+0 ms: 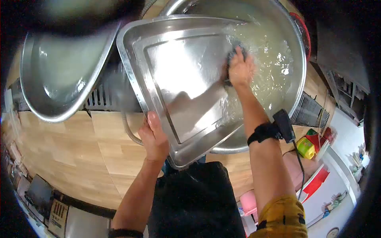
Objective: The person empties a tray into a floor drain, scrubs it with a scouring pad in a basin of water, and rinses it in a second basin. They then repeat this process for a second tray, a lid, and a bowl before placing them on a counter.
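The tray [178, 59] lies aslant at centre, its near corner towards 6 o'clock and its far part, towards 1 o'clock, dipping into cloudy water in the big basin [303, 87]. The left hand [154, 137], at 7 o'clock, pinches the tray's rim, thumb on top and fingers mostly hidden below. The right hand [242, 71], at 1 o'clock, is spread over a dark pad [235, 48] at the tray's wet side; whether its fingers curl around the pad, I cannot tell.

The step in hand looks like rubbing the tray with the pad in the water. Another stroke would call for a steady rim grip and even pressure, since wet metal could slip.

A second basin [29, 99] of water sits at 10 o'clock, apart from the tray; a yellow bottle [304, 147] is at 4 o'clock.
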Demonstrator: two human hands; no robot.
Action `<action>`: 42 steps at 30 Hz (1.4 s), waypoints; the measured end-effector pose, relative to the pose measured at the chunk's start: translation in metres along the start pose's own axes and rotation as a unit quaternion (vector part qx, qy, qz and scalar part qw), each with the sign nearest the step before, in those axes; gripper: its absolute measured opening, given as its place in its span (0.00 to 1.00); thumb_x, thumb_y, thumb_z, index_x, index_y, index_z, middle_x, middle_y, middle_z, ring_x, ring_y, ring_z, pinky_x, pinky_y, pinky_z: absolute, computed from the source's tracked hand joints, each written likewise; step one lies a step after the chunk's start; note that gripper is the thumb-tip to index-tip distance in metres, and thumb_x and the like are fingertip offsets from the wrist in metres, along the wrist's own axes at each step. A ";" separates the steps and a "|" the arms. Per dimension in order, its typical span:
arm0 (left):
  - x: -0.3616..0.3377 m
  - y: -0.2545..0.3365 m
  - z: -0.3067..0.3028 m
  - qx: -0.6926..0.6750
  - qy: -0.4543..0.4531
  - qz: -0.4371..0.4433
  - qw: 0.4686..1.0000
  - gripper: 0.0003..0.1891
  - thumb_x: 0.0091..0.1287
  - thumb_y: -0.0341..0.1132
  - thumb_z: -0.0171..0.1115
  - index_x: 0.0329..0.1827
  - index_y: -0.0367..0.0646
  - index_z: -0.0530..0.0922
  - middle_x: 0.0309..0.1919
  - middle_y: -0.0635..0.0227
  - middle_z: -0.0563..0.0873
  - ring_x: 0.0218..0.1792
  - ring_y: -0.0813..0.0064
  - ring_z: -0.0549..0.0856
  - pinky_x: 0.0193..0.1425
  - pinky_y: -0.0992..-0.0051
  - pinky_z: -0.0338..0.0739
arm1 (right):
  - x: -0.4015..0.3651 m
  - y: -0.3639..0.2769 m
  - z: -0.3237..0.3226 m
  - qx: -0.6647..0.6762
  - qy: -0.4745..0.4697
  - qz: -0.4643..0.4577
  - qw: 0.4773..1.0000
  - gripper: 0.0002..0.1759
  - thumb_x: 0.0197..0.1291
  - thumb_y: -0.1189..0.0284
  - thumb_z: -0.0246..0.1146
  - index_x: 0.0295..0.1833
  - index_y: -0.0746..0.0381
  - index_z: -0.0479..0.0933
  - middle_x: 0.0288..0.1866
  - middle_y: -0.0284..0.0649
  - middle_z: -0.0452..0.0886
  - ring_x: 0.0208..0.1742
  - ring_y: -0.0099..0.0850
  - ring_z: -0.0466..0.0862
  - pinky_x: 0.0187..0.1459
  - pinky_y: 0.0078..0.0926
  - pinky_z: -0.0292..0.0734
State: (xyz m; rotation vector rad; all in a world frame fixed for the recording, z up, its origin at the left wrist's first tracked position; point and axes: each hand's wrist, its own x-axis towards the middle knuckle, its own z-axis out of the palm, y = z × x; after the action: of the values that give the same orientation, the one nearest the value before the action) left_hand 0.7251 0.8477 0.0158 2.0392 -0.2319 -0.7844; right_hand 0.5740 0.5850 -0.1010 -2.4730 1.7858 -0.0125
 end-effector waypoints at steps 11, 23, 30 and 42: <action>-0.007 0.014 -0.001 -0.015 -0.013 -0.027 0.999 0.26 0.73 0.49 0.39 0.26 0.32 0.67 0.20 0.64 0.67 0.25 0.74 0.65 0.29 0.66 0.61 | -0.145 -0.087 -0.098 0.422 -0.100 -0.009 0.901 0.22 0.50 0.78 0.61 0.54 0.64 0.72 0.49 0.52 0.74 0.53 0.47 0.73 0.55 0.39 0.68; -0.012 -0.003 0.002 -0.026 0.001 0.020 0.999 0.27 0.73 0.47 0.37 0.24 0.32 0.67 0.17 0.57 0.67 0.21 0.64 0.65 0.27 0.62 0.59 | -0.038 -0.226 -0.062 0.299 0.116 -0.289 0.902 0.09 0.44 0.73 0.64 0.34 0.51 0.77 0.41 0.36 0.70 0.43 0.39 0.71 0.41 0.38 0.66; -0.013 -0.009 0.009 -0.006 0.028 0.008 1.000 0.28 0.73 0.49 0.38 0.25 0.31 0.69 0.18 0.54 0.69 0.22 0.61 0.67 0.29 0.62 0.61 | -0.048 -0.232 -0.074 0.326 0.100 -0.187 0.921 0.04 0.45 0.72 0.63 0.29 0.53 0.75 0.38 0.33 0.71 0.43 0.40 0.70 0.41 0.40 0.64; -0.023 -0.016 0.008 -0.003 0.005 0.035 0.999 0.27 0.73 0.50 0.37 0.26 0.32 0.67 0.19 0.63 0.68 0.24 0.72 0.65 0.28 0.68 0.62 | -0.202 -0.078 -0.086 0.275 -0.174 -0.469 0.821 0.13 0.46 0.66 0.58 0.40 0.52 0.78 0.46 0.40 0.71 0.54 0.43 0.68 0.53 0.44 0.67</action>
State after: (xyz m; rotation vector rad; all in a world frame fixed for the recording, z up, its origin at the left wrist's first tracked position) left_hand 0.7000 0.8615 0.0099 2.0186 -0.2931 -0.7310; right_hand 0.5787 0.7948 0.0000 -2.3899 0.2353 -0.1144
